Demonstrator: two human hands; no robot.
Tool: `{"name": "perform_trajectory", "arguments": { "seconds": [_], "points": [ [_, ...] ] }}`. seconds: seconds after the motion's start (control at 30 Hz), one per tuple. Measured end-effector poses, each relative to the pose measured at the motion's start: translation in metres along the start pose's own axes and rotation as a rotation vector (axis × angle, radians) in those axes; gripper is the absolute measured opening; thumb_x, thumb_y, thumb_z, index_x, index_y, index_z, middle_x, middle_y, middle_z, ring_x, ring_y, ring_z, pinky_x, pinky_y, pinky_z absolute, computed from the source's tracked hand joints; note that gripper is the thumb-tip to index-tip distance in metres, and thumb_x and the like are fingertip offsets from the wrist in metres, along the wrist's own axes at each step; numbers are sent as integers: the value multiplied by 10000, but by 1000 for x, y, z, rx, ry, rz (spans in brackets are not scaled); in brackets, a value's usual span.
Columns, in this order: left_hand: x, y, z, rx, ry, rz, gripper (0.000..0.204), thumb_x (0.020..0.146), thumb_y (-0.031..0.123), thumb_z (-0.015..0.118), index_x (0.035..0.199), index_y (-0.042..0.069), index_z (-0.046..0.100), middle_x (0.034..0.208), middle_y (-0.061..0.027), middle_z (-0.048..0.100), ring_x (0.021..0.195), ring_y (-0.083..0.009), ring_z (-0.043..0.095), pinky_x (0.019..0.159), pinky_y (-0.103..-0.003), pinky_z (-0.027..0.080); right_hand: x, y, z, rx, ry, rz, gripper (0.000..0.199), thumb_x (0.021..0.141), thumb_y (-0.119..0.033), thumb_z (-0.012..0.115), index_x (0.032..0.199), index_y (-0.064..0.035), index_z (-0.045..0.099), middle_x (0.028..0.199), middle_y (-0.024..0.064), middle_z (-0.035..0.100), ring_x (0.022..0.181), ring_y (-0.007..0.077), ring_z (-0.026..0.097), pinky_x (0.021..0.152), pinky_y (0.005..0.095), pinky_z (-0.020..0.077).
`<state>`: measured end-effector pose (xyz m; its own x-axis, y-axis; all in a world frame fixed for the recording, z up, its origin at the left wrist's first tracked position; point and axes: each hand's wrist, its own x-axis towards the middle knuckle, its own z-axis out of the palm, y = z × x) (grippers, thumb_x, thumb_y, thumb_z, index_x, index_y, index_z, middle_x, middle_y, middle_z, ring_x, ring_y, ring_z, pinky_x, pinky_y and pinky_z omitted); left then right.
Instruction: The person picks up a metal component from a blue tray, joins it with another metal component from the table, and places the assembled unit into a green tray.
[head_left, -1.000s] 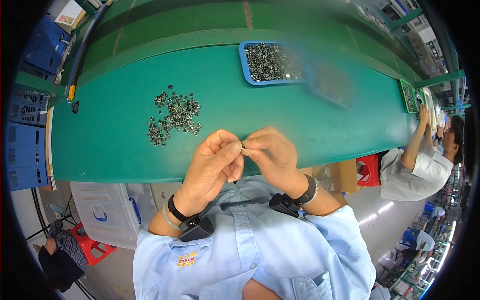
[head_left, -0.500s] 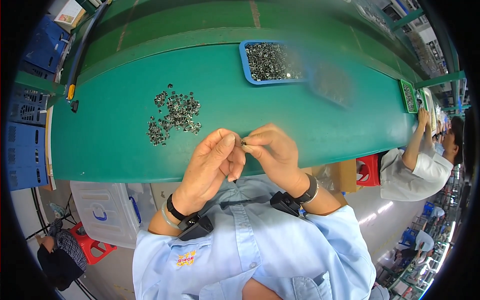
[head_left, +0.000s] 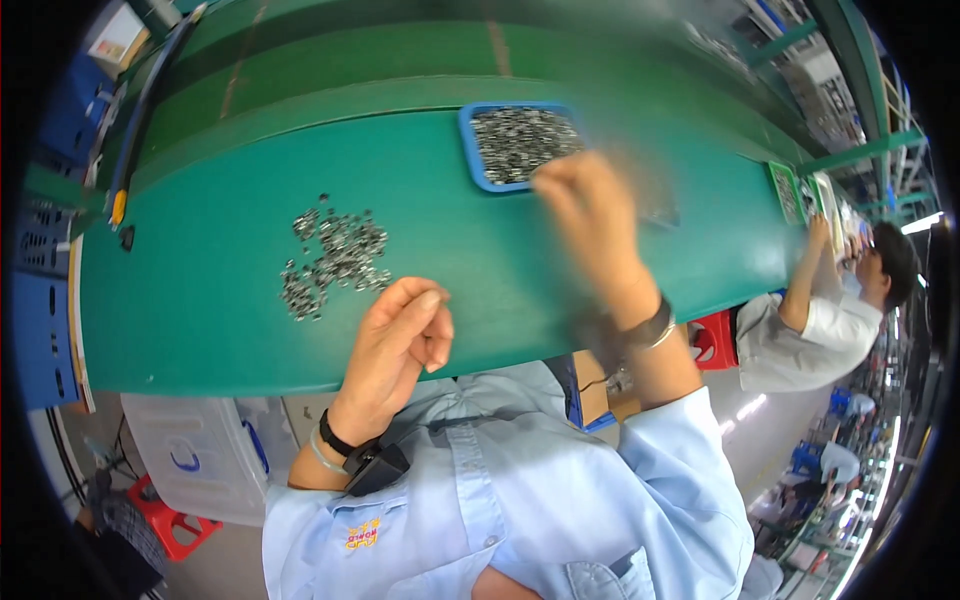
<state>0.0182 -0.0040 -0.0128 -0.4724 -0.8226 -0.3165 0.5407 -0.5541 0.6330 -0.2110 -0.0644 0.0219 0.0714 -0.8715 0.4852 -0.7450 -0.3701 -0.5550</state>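
My left hand point(head_left: 396, 335) is held over the near edge of the green table, its thumb pressed to the curled fingers. Whatever may lie in that pinch is hidden or too small to name. Out to the right, my right hand point(head_left: 592, 220) reaches over the table, its fingertips at the near right corner of a blue tray point(head_left: 474, 172). Motion smears its fingers, so I cannot see whether they hold anything. The tray is full of small shiny black-and-silver parts point(head_left: 520, 140). A loose pile of similar parts point(head_left: 345, 250) lies left of my hands.
Right of the blue tray a blurred transparent container point(head_left: 655, 198) shows behind my hand. A green tray point(head_left: 784, 192) stands far right, near a seated co-worker point(head_left: 815, 320). A clear lidded bin point(head_left: 190, 455) and a red stool point(head_left: 172, 518) are on the floor at left.
My right hand has parted from the left and swung forward and right to the blue tray; a small dark part was in its fingertips before. My left hand has shifted slightly left and down.
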Motion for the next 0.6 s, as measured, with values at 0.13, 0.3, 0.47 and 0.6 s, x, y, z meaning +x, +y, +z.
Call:
{"name": "perform_trajectory", "arguments": {
  "seconds": [0.13,0.3,0.47,0.6],
  "points": [
    [-2,-1,-14,-34,-34,-6,131,944,175,501,978,51,527,720,-40,564,546,-104,496,468,-237,370,24,13,5,-205,-91,-48,112,816,-86,624,895,-7,620,880,99,626,825,252,607,730,329,479],
    [-4,-2,-21,-111,-76,-32,121,947,155,484,971,44,527,697,-54,558,529,-120,488,472,-259,368,38,-22,51,-15,-328,-199,143,827,-95,607,957,-37,623,851,106,596,829,277,595,722,345,480],
    [-4,-2,-29,-182,-136,-71,111,951,140,474,972,44,525,700,-55,560,527,-121,486,484,-262,381,50,-40,103,27,-540,-280,146,814,-96,619,955,-58,617,846,97,577,803,290,579,700,360,480],
    [-4,-2,-34,-211,-197,-68,139,946,182,506,997,54,517,746,-40,566,576,-102,512,499,-241,402,55,-37,112,14,-592,-384,151,804,-90,623,951,-58,615,858,89,579,795,288,577,694,363,481]
  ]
}}
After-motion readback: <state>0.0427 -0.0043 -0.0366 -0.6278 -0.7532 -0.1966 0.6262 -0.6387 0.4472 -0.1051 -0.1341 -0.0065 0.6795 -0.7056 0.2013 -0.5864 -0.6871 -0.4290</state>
